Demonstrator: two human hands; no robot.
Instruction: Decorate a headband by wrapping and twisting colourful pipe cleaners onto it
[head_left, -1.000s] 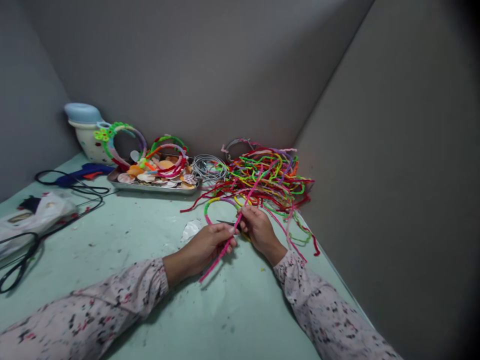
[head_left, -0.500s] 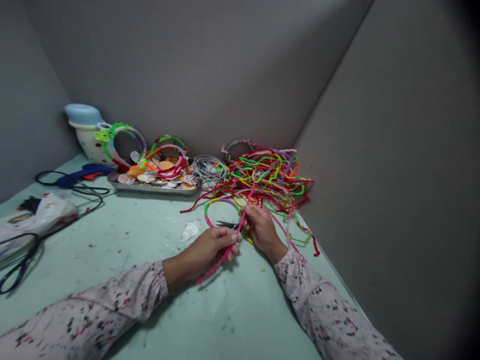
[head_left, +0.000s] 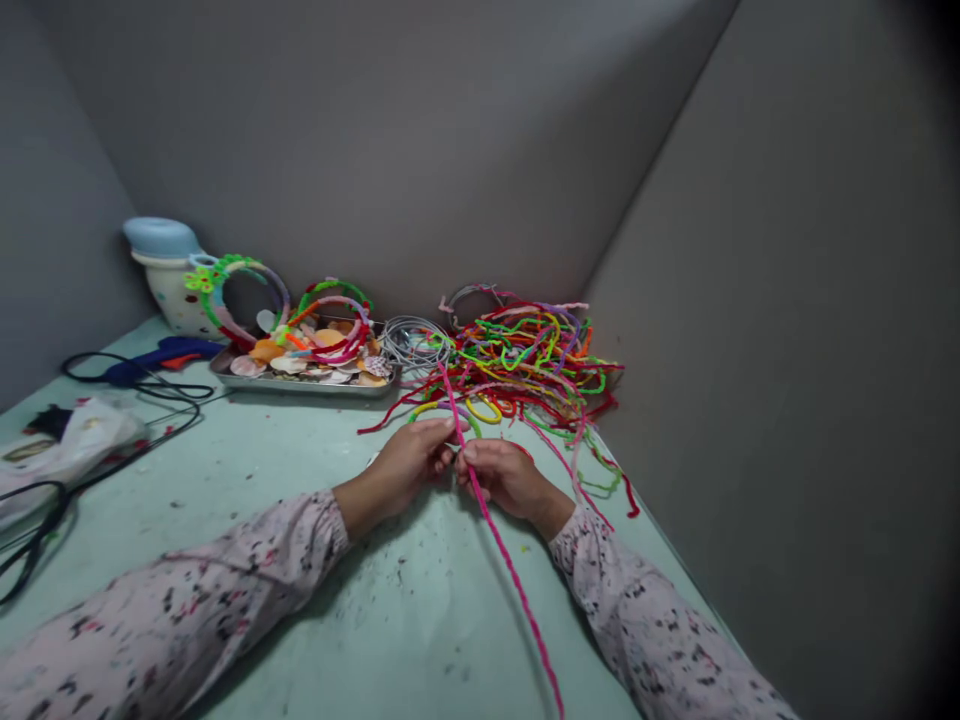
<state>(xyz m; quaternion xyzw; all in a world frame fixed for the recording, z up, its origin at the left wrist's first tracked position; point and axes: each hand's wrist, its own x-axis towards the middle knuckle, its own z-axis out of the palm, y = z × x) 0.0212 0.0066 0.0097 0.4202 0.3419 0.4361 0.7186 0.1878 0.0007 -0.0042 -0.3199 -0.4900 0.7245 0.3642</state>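
A long pink pipe cleaner [head_left: 499,550] runs from above my hands down past the bottom edge of the view. My left hand [head_left: 409,465] and my right hand [head_left: 506,478] meet in front of me, with their fingers closed on it from either side. Just beyond them lies a multicoloured wrapped ring [head_left: 427,410], partly hidden by my fingers. A tangled heap of many-coloured pipe cleaners [head_left: 525,360] is close behind my right hand. Small black scissors may lie beneath my hands, but they are hidden.
A metal tray of seashells [head_left: 300,388] and wrapped hoops stands at the back, next to a coil of grey wire [head_left: 415,345]. A blue glue gun [head_left: 157,350], large black scissors [head_left: 30,540] and a plastic bag [head_left: 67,445] lie left. Grey walls bound the green table [head_left: 247,480].
My hands have come closer together. The pink pipe cleaner now hangs much farther toward me, and the small scissors no longer show.
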